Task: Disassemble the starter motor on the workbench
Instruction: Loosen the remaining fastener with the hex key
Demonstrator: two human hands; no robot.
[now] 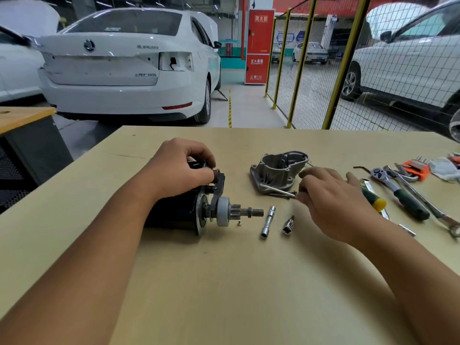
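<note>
Nearest on the pale worktop [224, 282], two loose sockets are seen lying side by side: a long extension socket [267, 221] and a short socket [288, 224], both just beyond the tip of the pinion shaft. The starter motor [199, 212] is laid on its side left of centre, its black body under the left forearm and its pinion gear [235, 212] pointed right; the nose housing is already off. The left hand [179, 168] is curled over the upper part of the motor, the thumb and fingertips pinching the small part at the top of the shift fork [218, 188] (what exactly is pinched cannot be told). The right hand [331, 197] is held low to the right, its fingers loosely bent and touching the long bolts [278, 191] that lie against the removed aluminium housing [278, 170]. Further right, a green-and-yellow screwdriver [373, 200], a ratchet [398, 192], a wrench [433, 210] and an orange hex key set [417, 168] are spread out. Beyond the worktop a white car [124, 66] is parked, beside a yellow mesh fence [323, 70].
</note>
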